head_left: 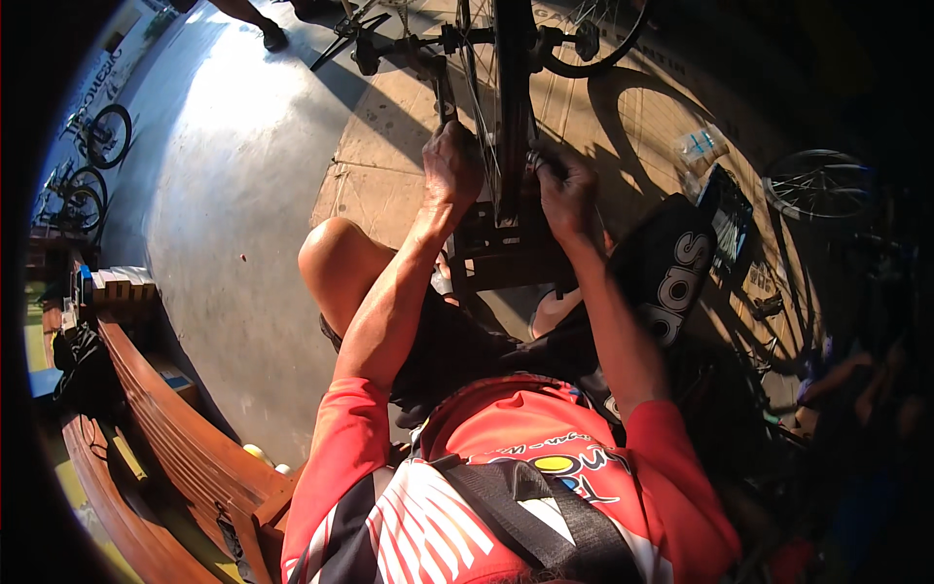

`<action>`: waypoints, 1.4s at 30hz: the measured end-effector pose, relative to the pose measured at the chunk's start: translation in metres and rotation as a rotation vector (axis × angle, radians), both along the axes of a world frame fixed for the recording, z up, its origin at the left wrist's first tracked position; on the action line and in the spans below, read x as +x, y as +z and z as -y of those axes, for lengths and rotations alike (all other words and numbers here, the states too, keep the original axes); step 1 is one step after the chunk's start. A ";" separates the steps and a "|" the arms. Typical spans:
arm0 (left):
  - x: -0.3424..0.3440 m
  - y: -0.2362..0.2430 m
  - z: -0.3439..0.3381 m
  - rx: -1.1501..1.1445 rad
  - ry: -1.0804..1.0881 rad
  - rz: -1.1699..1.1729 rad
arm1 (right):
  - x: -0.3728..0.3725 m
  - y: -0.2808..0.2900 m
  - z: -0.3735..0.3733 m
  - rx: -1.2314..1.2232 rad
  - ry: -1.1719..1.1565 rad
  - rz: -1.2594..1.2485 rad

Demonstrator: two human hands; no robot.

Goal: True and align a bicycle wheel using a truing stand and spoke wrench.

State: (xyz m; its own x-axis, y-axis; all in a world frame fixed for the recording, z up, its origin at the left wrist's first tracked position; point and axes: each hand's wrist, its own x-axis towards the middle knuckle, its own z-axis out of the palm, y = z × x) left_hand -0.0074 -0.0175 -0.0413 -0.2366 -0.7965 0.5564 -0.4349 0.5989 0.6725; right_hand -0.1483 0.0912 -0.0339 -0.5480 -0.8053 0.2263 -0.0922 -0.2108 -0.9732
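A bicycle wheel (505, 117), seen almost edge-on, stands upright between my two hands. My left hand (453, 165) is closed at the wheel's left side, with a narrow metal part (445, 105) rising just above its knuckles. What those fingers grip is hidden. On the other side, my right hand (566, 190) is closed, thumb and fingers pinched beside the wheel near a small shiny metal bit. I cannot make out what it holds. Farther off are the bicycle's dark crossing parts (452, 39), partly cut off by the upper edge.
Flattened cardboard (375, 156) covers the floor under the bicycle. At the right lie a clear plastic packet (702, 146), a dark tray of small items (730, 219) and a loose spoked wheel (819, 185). A wooden bench (175, 428) runs along the left. Another person's foot (275, 39) shows far left.
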 end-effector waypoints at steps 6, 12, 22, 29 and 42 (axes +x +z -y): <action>-0.002 0.000 0.001 0.088 -0.047 -0.043 | 0.003 0.004 -0.002 -0.035 -0.047 -0.192; -0.003 -0.002 0.000 0.007 -0.067 -0.063 | 0.004 0.011 -0.004 0.021 -0.027 -0.160; -0.004 -0.004 0.002 0.017 -0.063 -0.060 | 0.001 0.004 -0.002 0.020 0.067 0.038; -0.003 -0.003 0.000 0.026 -0.116 -0.040 | -0.001 -0.003 0.000 0.020 0.002 -0.074; -0.002 0.008 -0.004 0.112 -0.126 -0.034 | 0.002 0.006 -0.002 0.021 -0.018 -0.105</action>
